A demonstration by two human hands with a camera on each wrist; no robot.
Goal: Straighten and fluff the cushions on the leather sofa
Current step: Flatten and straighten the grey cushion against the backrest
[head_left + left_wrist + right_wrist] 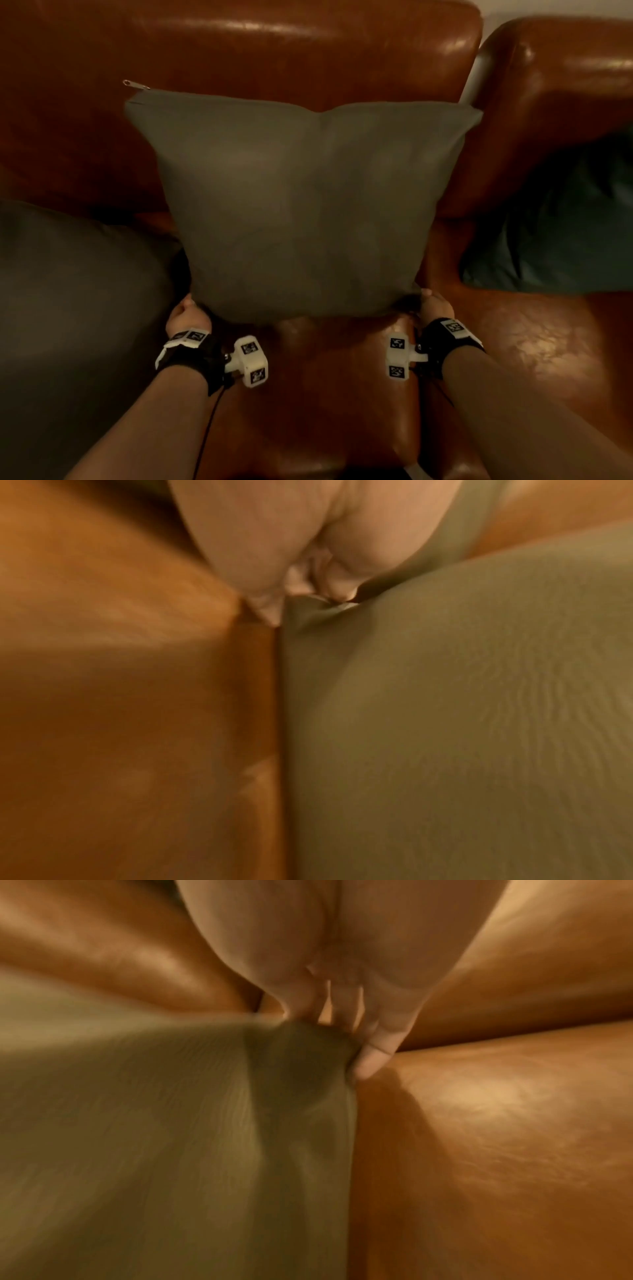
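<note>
A square grey-olive cushion stands against the backrest of the brown leather sofa, its zipper pull sticking out at the top left corner. My left hand grips the cushion's near left corner, and in the left wrist view its fingers curl into the cushion fabric. My right hand pinches the near right corner; in the right wrist view the fingers bunch the cloth. Both fingertips are partly hidden under the cushion in the head view.
A dark grey cushion lies on the seat at the left. A dark teal cushion leans at the right, against a second leather section. Bare leather seat shows between my forearms.
</note>
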